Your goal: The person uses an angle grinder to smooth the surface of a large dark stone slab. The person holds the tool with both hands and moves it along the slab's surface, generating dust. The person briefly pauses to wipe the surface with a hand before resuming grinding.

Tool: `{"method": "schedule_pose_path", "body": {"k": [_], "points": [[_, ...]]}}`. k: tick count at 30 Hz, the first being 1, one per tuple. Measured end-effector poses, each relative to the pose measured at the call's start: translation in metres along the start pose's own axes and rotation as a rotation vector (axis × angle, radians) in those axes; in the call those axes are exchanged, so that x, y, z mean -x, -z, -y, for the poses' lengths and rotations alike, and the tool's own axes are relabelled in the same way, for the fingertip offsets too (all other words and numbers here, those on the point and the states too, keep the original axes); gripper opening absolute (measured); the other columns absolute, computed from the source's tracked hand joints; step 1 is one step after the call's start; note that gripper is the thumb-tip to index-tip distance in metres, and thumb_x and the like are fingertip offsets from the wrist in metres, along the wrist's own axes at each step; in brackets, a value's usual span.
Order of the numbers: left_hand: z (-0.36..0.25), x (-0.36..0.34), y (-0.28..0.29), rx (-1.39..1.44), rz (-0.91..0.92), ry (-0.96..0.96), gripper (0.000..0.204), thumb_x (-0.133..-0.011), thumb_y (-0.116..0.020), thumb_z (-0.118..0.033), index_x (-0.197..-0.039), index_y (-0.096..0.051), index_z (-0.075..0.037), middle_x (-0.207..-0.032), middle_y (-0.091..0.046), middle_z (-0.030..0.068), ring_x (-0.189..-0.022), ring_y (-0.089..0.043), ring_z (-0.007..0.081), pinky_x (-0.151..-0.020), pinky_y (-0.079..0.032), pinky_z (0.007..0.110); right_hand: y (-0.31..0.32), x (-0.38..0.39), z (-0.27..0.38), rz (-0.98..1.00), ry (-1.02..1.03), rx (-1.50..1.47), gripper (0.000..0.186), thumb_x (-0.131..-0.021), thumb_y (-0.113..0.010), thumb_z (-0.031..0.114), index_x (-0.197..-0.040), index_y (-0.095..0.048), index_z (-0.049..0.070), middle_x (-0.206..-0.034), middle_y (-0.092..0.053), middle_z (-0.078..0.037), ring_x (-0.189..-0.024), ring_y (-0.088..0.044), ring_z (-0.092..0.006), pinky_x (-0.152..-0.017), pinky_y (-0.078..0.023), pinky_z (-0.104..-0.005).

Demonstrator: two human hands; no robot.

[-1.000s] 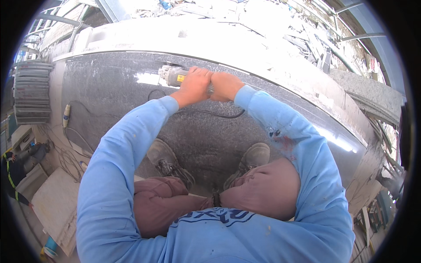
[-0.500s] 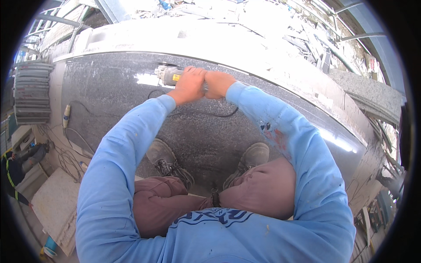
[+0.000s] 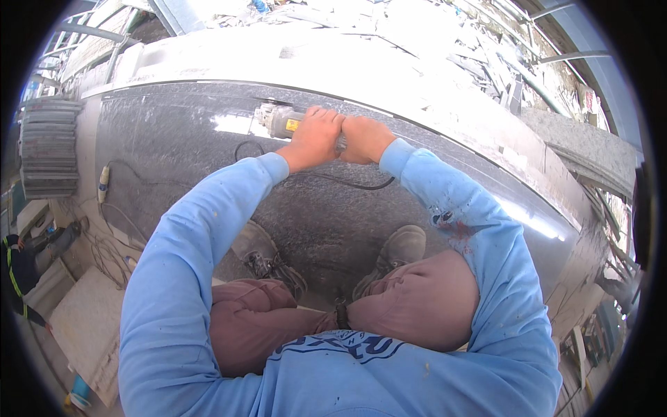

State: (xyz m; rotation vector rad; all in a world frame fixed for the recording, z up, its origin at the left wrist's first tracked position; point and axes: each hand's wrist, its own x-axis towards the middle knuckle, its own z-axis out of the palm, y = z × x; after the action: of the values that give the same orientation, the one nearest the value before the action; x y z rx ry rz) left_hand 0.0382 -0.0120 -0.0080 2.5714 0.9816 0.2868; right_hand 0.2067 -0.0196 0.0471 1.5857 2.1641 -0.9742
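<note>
An angle grinder [image 3: 278, 122] with a grey body and a yellow label lies across the far part of a dark polished stone slab [image 3: 160, 146]. My left hand [image 3: 314, 139] is wrapped round its body. Close against it, my right hand [image 3: 366, 139] grips the rear end. The grinder's disc [image 3: 276, 103] is on the far left side of the tool, near a thin pale line along the slab's far edge. Whether the disc touches the stone I cannot tell. A black power cable [image 3: 347, 183] trails over the slab below my hands.
My shoes [image 3: 399, 254] rest on the slab. A cable connector [image 3: 103, 184] lies at its left edge, near tangled cords. Stacked grey slabs [image 3: 48, 147] stand at the left. Another person [image 3: 28, 271] is at the far left. Broken stone pieces [image 3: 479, 76] lie beyond the bright far ledge.
Both hands and the grinder have shifted a little to the right along the slab's far edge. The cable has moved along with them, and my grip looks the same.
</note>
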Motion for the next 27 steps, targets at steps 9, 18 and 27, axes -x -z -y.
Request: {"method": "schedule_pose_path", "body": {"k": [9,18,27], "points": [[0.017,0.006,-0.001,0.003,-0.01,0.015,0.055,-0.067,-0.083,-0.015,-0.114,-0.059,-0.002,-0.104,-0.061,0.0133,-0.104,-0.06,0.0325,-0.103,-0.04,0.045,-0.005,-0.018,0.006,-0.008,0.027,-0.063,0.033,-0.075,-0.078,0.014,-0.104,-0.071,0.0,-0.102,-0.075,-0.019,-0.097,-0.074,-0.0339,-0.084,-0.061,-0.0442],[0.027,0.009,0.0,-0.019,-0.003,0.015,0.059,-0.065,-0.087,-0.017,-0.115,-0.059,-0.003,-0.102,-0.061,0.0126,-0.102,-0.06,0.0325,-0.102,-0.041,0.045,-0.004,-0.026,0.012,-0.015,0.022,-0.05,0.035,-0.076,-0.081,0.017,-0.105,-0.071,0.0,-0.105,-0.075,-0.018,-0.098,-0.074,-0.0334,-0.085,-0.061,-0.0435],[0.004,0.002,-0.002,-0.026,0.003,0.015,0.057,-0.065,-0.086,-0.017,-0.114,-0.06,-0.003,-0.1,-0.06,0.0124,-0.101,-0.06,0.0322,-0.102,-0.042,0.044,0.0,-0.003,0.004,0.007,0.0,-0.023,0.037,-0.077,-0.081,0.017,-0.107,-0.07,-0.002,-0.104,-0.075,-0.018,-0.099,-0.074,-0.0331,-0.086,-0.061,-0.043]]}}
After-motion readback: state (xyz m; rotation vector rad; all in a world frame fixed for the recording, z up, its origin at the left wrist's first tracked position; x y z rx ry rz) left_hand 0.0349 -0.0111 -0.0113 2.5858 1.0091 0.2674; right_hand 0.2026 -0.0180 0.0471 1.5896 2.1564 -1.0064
